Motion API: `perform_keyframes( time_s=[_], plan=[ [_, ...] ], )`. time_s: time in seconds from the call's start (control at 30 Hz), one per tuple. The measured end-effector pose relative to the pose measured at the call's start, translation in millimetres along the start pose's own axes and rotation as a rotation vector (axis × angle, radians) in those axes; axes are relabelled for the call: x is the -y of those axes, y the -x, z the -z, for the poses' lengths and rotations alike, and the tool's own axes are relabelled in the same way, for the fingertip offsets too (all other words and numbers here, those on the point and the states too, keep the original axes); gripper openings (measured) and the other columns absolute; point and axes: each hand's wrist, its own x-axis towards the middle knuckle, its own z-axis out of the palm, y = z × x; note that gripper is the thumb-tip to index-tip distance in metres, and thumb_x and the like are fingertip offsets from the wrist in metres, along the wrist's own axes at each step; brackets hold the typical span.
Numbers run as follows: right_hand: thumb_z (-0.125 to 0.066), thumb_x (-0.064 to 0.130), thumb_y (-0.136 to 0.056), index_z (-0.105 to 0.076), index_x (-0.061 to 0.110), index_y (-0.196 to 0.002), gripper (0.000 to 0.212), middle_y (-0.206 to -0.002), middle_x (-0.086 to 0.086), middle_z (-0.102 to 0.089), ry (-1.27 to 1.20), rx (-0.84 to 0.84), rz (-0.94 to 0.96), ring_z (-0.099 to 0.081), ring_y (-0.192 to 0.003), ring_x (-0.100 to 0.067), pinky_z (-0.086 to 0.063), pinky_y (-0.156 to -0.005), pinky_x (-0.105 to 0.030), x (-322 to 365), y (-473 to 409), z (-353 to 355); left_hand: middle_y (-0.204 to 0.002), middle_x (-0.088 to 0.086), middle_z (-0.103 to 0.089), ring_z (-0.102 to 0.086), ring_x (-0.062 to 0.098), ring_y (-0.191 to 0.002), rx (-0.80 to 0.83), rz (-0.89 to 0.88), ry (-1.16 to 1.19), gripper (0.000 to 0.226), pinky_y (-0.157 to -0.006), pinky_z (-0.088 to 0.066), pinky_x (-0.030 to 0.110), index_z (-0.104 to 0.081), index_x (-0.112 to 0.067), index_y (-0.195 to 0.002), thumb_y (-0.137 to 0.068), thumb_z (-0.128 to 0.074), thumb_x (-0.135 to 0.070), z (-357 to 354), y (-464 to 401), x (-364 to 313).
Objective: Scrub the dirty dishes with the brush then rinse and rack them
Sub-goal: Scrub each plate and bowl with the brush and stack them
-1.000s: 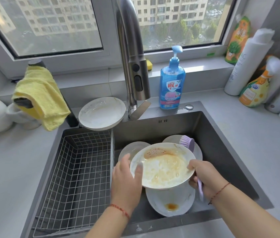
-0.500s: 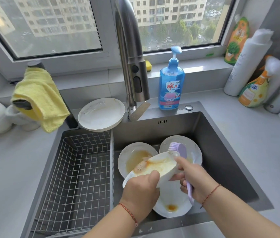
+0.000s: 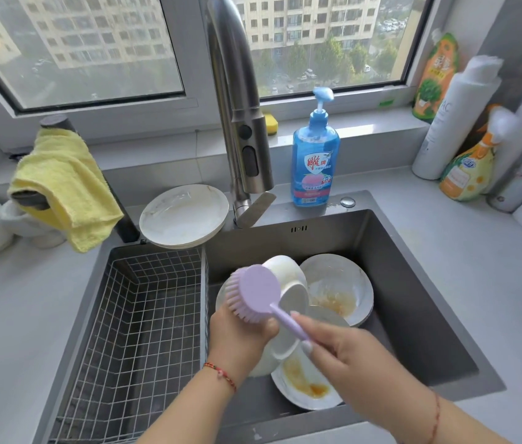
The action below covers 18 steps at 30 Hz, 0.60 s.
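Head view: brush [image 3: 254, 293] over (seemingly upturned) bowl [image 3: 288, 283]

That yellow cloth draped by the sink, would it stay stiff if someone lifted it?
Probably not: the yellow cloth hangs in soft folds over a dark holder, so it looks floppy. Likely light for its size. Its fuzzy surface suggests it is easy to grip, not slippery.

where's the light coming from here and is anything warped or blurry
Head view: daylight enters through the window behind the faucet, leaving the sink basin darker; wide-angle distortion bows the window frame and tilts the bottles at right; the brush and both hands look sharp, with edge objects slightly softer.
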Motion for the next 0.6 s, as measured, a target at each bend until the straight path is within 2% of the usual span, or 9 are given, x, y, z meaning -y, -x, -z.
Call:
perform_keyframes(
  time_s=[0.1, 0.17, 0.23, 0.3, 0.4, 0.47, 0.53, 0.57, 0.6],
  plan=[
    [-0.049, 0.028, -0.097, -0.042, 0.069, -0.113, 0.045, -0.078, 0.010, -0.069, 0.115, -0.083, 0.013, -0.057, -0.059, -0.007, -0.046, -0.057, -0.020, 0.7, -3.2, 3.8, -0.082, -0.010, -0.070, -0.067, 0.014, -0.078, -0.013, 0.015, 0.033, 0.039, -0.070, -0.053, 0.027, -0.061, -0.028, -0.083, -0.050, -0.081, -0.025, 0.5, 1.0, -2.7],
    [-0.049, 0.024, -0.097, -0.048, 0.065, -0.113, 0.044, -0.060, 0.012, -0.063, 0.089, -0.200, -0.021, -0.051, -0.049, -0.005, -0.041, -0.048, -0.018, -10.8, -14.8, 19.2, -0.074, -0.008, -0.066, -0.064, 0.012, -0.069, -0.015, -0.023, -0.001, 0.037, -0.060, -0.049, 0.023, -0.057, -0.024, -0.077, -0.056, -0.088, -0.021, 4.6, 2.8, -4.4],
    [-0.045, 0.022, -0.099, -0.056, 0.049, -0.121, 0.037, -0.039, 0.016, -0.047, 0.006, -0.242, -0.131, -0.038, -0.035, -0.003, -0.028, -0.039, -0.013, -18.9, -24.4, 36.7, -0.074, -0.007, -0.065, -0.063, 0.009, -0.067, -0.011, -0.054, -0.010, 0.036, -0.057, -0.047, 0.020, -0.057, -0.023, -0.076, -0.061, -0.088, -0.014, 8.9, 2.7, -4.2],
    [-0.042, 0.021, -0.100, -0.059, 0.039, -0.124, 0.035, -0.034, 0.017, -0.041, -0.062, -0.238, -0.207, -0.034, -0.031, -0.003, -0.025, -0.036, -0.011, -25.8, -27.9, 45.0, -0.077, -0.007, -0.066, -0.063, 0.005, -0.067, -0.010, -0.070, 0.010, 0.036, -0.056, -0.047, 0.016, -0.059, -0.023, -0.078, -0.062, -0.088, -0.012, 12.3, 2.3, -6.3],
    [-0.043, 0.024, -0.099, -0.055, 0.056, -0.118, 0.039, -0.045, 0.011, -0.041, -0.025, -0.210, -0.109, -0.030, -0.037, -0.005, -0.031, -0.039, -0.019, -13.2, -19.4, 38.8, -0.077, -0.007, -0.066, -0.062, 0.005, -0.066, 0.002, -0.059, -0.005, 0.035, -0.055, -0.045, 0.014, -0.059, -0.021, -0.080, -0.062, -0.088, -0.013, 11.8, -1.5, -2.4],
    [-0.044, 0.026, -0.098, -0.046, 0.069, -0.112, 0.045, -0.049, 0.008, -0.038, 0.063, -0.134, 0.009, -0.032, -0.040, -0.007, -0.030, -0.042, -0.017, -0.5, -9.4, 27.1, -0.079, -0.009, -0.065, -0.061, 0.008, -0.070, -0.031, -0.034, -0.019, 0.035, -0.058, -0.043, 0.011, -0.059, -0.019, -0.082, -0.060, -0.085, -0.026, 8.6, -3.7, -4.6],
    [-0.042, 0.030, -0.099, -0.040, 0.064, -0.126, 0.043, -0.053, 0.008, -0.043, 0.220, -0.043, 0.070, -0.040, -0.045, -0.006, -0.031, -0.045, -0.016, 9.1, -1.0, 14.4, -0.093, -0.014, -0.062, -0.057, 0.001, -0.086, 0.017, -0.017, -0.059, 0.046, -0.071, -0.037, 0.001, -0.062, -0.020, -0.097, -0.061, -0.064, -0.049, 6.1, -4.2, -10.7],
    [-0.041, 0.032, -0.099, -0.037, 0.058, -0.134, 0.043, -0.055, 0.008, -0.044, 0.295, -0.021, 0.082, -0.043, -0.048, -0.005, -0.033, -0.048, -0.017, 12.0, 0.5, 10.8, -0.098, -0.016, -0.062, -0.055, -0.002, -0.092, 0.032, -0.064, -0.110, 0.053, -0.075, -0.034, -0.001, -0.062, -0.022, -0.104, -0.060, -0.057, -0.052, 3.2, -6.5, -7.1],
    [-0.040, 0.033, -0.099, -0.037, 0.056, -0.136, 0.043, -0.056, 0.007, -0.044, 0.330, -0.023, 0.081, -0.044, -0.049, -0.005, -0.034, -0.049, -0.017, 13.1, -0.7, 11.2, -0.098, -0.017, -0.063, -0.057, -0.002, -0.091, 0.035, -0.083, -0.133, 0.053, -0.077, -0.036, 0.000, -0.063, -0.025, -0.105, -0.059, -0.060, -0.049, 3.4, -5.4, -7.2]
  ],
)
